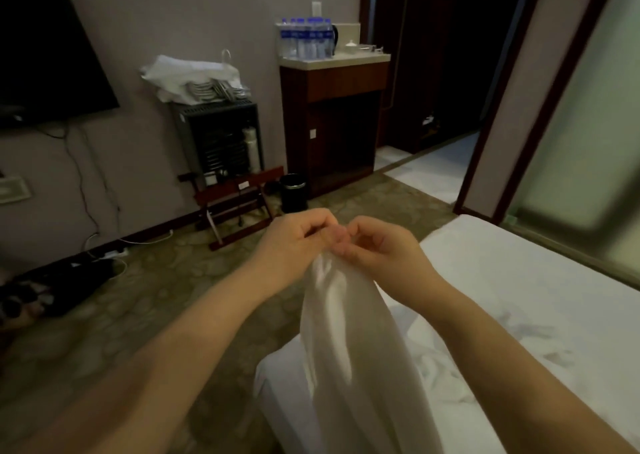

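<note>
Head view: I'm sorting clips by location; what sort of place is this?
Likely a hotel room: a white-sheeted bed, blue-labelled plastic water bottles on a dark wooden cabinet, and a reddish wooden folding luggage rack.

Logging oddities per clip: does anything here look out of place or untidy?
Yes. A heap of white linen lies crumpled atop the dark unit, and loose cables trail from under the TV to the floor.
</note>
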### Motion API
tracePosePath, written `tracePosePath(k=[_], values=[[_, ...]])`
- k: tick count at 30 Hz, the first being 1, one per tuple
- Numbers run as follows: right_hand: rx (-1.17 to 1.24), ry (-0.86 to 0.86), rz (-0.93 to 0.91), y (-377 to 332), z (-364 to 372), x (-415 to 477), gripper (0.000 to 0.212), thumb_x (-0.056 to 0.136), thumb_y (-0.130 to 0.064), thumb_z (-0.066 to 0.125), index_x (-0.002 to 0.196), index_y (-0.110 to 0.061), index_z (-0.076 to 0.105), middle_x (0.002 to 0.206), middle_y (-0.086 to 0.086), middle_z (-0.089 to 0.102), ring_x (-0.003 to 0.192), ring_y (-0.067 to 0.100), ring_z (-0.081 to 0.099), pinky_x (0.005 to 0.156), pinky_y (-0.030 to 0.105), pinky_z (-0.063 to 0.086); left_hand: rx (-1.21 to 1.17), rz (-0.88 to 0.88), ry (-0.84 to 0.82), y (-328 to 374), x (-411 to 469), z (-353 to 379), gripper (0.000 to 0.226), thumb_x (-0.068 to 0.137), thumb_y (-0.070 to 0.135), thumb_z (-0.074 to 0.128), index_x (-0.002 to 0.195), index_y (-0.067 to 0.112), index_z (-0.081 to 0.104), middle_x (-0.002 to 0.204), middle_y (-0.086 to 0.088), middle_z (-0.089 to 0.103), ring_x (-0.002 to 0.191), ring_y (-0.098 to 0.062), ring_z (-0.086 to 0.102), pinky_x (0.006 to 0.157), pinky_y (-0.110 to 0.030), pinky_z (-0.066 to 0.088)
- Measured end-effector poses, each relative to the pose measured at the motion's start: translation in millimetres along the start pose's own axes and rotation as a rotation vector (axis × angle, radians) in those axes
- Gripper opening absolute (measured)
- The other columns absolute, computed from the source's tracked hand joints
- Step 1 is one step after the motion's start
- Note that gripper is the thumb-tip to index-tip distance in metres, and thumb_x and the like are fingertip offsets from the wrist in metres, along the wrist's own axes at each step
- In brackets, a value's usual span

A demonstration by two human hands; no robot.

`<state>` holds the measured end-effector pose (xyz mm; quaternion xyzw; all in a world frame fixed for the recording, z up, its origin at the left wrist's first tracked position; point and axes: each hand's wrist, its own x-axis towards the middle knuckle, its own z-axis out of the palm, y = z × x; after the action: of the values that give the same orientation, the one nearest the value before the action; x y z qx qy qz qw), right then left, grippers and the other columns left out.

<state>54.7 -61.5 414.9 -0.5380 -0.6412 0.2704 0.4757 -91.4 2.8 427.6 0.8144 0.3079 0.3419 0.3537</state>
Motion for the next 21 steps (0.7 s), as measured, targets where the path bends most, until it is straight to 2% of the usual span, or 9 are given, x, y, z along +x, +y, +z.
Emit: tracePosePath(k=[2,4,6,8,10,12,14,18,21], values=[[0.055,0.061,-0.023,1,0,0,0.014,0.086,-0.025,0.066,0.073,-0.028,0.062,0.062,-0.006,0.058,0.058,0.008,0.051,0.056,0.02,0.041,0.032,0.008,-0.036,3,0,-3,0.016,0.087,0.03,0.057,0.072,0.033,0.059,0.072,0.007,0.061,0.069,-0.008,0.055,0.065,-0.019,0.042],[0.089,0.116,-0.061,1,1,0,0.013,0.086,-0.022,0.065,0.075,-0.027,0.061,0.064,-0.004,0.058,0.058,0.008,0.05,0.056,0.021,0.041,0.065,-0.004,-0.082,5,-1,-5,0.008,0.082,0.039,0.06,0.076,0.033,0.059,0.071,0.005,0.058,0.062,-0.004,0.051,0.059,-0.016,0.039],[0.118,0.118,-0.072,0,3,1,0.014,0.088,-0.018,0.063,0.076,-0.027,0.061,0.063,-0.006,0.058,0.059,0.006,0.05,0.057,0.018,0.041,0.065,-0.012,-0.073,4,-2,-4,0.011,0.075,0.044,0.061,0.076,0.033,0.059,0.069,-0.001,0.057,0.06,-0.003,0.048,0.058,-0.015,0.037],[0.133,0.052,-0.015,-1,0,3,0.014,0.09,-0.02,0.06,0.077,-0.025,0.062,0.065,-0.004,0.057,0.06,0.011,0.05,0.059,0.022,0.042,0.026,0.003,-0.055,4,-4,-3,0.019,0.069,0.05,0.056,0.074,0.032,0.06,0.073,-0.008,0.059,0.063,-0.007,0.05,0.058,-0.015,0.037],[0.149,-0.08,0.054,1,-5,3,0.019,0.092,-0.029,0.055,0.076,-0.022,0.063,0.067,0.004,0.055,0.061,0.019,0.048,0.061,0.03,0.041,-0.039,0.016,-0.078,4,-6,-5,0.019,0.071,0.048,0.054,0.073,0.031,0.06,0.069,0.001,0.058,0.062,-0.003,0.05,0.059,-0.012,0.039],[0.172,-0.219,0.1,5,-10,0,0.026,0.087,-0.042,0.055,0.067,-0.028,0.063,0.061,-0.002,0.05,0.057,0.015,0.045,0.06,0.027,0.04,-0.124,0.017,-0.134,1,-6,-10,0.014,0.072,0.045,0.062,0.069,0.032,0.059,0.068,0.012,0.056,0.064,0.0,0.051,0.062,-0.011,0.041],[0.217,-0.267,0.135,8,-15,-4,0.027,0.082,-0.046,0.063,0.061,-0.029,0.064,0.06,-0.007,0.053,0.057,0.01,0.048,0.06,0.022,0.042,-0.189,0.013,-0.18,-1,-5,-18,0.016,0.074,0.041,0.068,0.066,0.031,0.057,0.069,0.016,0.055,0.067,0.0,0.051,0.066,-0.014,0.042],[0.348,-0.166,0.129,7,-20,5,0.023,0.081,-0.038,0.068,0.068,-0.019,0.063,0.064,-0.002,0.056,0.057,0.01,0.051,0.055,0.019,0.042,-0.259,-0.026,-0.153,4,0,-28,0.018,0.091,0.023,0.051,0.075,0.017,0.048,0.072,0.012,0.049,0.068,-0.002,0.047,0.068,-0.018,0.041],[0.224,-0.164,0.054,-3,-11,18,0.018,0.091,-0.021,0.058,0.077,-0.011,0.061,0.065,-0.007,0.055,0.055,0.003,0.05,0.055,0.014,0.042,-0.21,-0.021,-0.066,8,0,-28,0.021,0.096,0.021,0.043,0.075,0.021,0.048,0.069,0.016,0.048,0.065,-0.003,0.046,0.064,-0.022,0.04]])
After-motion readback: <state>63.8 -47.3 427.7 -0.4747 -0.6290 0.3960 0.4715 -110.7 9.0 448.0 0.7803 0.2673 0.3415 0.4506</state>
